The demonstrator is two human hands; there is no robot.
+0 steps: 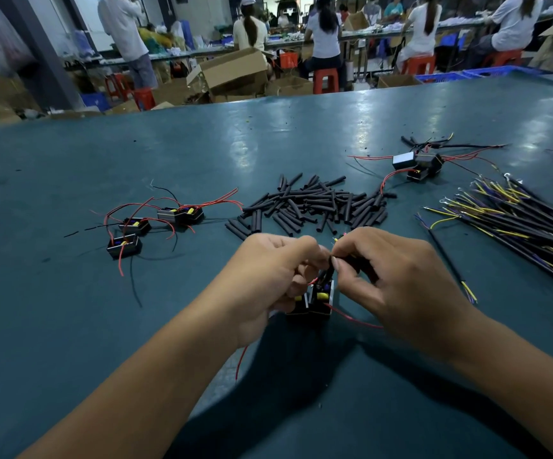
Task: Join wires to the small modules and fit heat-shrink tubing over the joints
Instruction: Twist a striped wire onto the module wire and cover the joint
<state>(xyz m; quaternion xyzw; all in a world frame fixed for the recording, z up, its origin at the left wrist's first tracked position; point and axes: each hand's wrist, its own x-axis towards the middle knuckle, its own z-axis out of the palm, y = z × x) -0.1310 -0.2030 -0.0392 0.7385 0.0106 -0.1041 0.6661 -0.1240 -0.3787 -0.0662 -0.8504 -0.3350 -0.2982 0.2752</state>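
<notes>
Our teal table (69, 167) carries a pile of black heat-shrink tubes (311, 207) at centre, three wired modules (155, 223) left, more modules (417, 165) far right, a bundle of black cables (516, 220) along the right edge, and scattered black specks.

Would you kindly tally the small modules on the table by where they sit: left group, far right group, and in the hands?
Left group of modules: 3
Far right group of modules: 3, as far as the overlap lets me tell
Modules held between the left hand and right hand, namely the held modules: 2
Total: 8
</notes>
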